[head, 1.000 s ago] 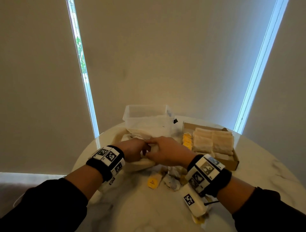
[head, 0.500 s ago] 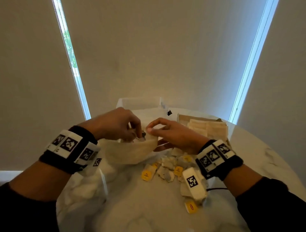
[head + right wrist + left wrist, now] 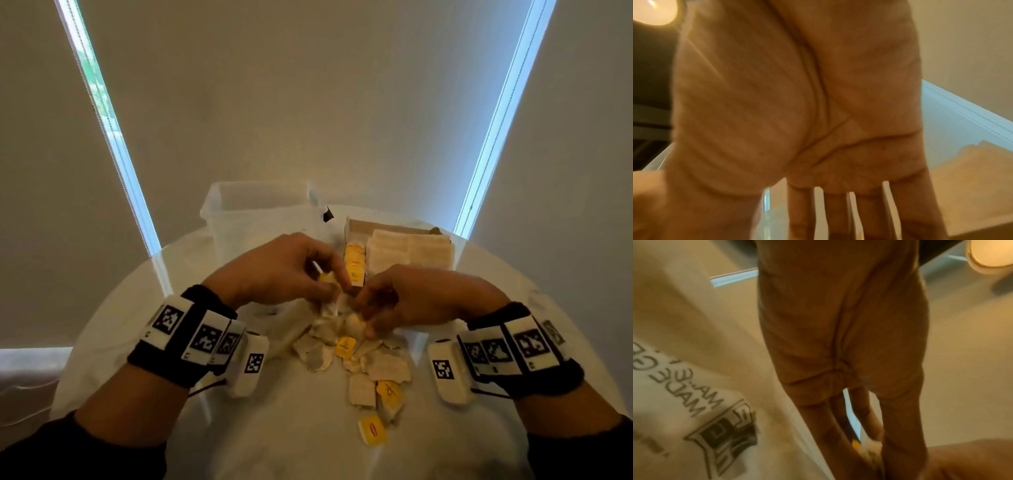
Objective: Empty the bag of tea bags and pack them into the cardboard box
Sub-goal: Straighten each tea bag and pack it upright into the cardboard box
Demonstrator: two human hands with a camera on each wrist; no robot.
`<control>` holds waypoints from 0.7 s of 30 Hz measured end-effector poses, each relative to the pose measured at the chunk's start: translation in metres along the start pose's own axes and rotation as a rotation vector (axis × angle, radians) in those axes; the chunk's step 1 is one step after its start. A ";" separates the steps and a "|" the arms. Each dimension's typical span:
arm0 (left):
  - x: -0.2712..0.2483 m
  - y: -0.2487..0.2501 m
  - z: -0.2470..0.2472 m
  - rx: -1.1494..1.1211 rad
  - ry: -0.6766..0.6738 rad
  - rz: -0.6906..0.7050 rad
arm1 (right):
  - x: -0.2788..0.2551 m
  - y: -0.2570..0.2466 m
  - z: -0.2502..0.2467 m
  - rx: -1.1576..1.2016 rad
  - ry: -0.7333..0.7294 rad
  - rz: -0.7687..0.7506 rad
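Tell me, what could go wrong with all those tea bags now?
The loose tea bags lie scattered on the round table; one yellow tag sits toward the near side, so a sleeve could sweep it off. The left hand and right hand both pinch one clump, and pulling might tear paper or tangle strings. The box already looks quite full, so more bags may spill over.

Left hand [image 3: 277, 270]: raised above the table, knuckles up, fingers curled down and pinching small pieces at the fingertips.
Right hand [image 3: 421, 294]: beside the left, nearly touching it, fingers bent down into the pile, grasping pieces.
Forearms: both reach forward from dark sleeves and converge.
Wrists: each wears a black band with white marker blocks.
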State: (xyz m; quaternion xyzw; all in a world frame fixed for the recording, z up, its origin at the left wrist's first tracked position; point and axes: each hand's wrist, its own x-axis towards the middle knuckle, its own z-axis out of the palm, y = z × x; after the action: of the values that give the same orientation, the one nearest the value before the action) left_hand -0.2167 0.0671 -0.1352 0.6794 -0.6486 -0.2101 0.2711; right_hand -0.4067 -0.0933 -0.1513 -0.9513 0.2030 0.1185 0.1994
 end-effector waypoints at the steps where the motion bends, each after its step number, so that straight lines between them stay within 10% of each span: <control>1: 0.002 -0.005 0.003 0.039 -0.060 -0.025 | 0.002 0.001 0.004 -0.039 -0.045 -0.012; 7: -0.010 -0.030 -0.027 0.134 0.041 -0.114 | 0.010 0.002 0.013 -0.060 -0.085 -0.047; 13: -0.018 -0.010 -0.033 -0.264 0.253 -0.021 | -0.002 0.003 -0.008 0.066 -0.018 -0.079; 21: 0.010 -0.023 0.013 -0.117 -0.174 -0.100 | -0.012 0.012 -0.022 0.185 0.016 -0.071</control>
State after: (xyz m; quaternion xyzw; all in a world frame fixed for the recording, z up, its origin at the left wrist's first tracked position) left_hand -0.2068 0.0558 -0.1596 0.6733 -0.6215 -0.3189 0.2423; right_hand -0.4191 -0.1084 -0.1321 -0.9363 0.1808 0.0846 0.2891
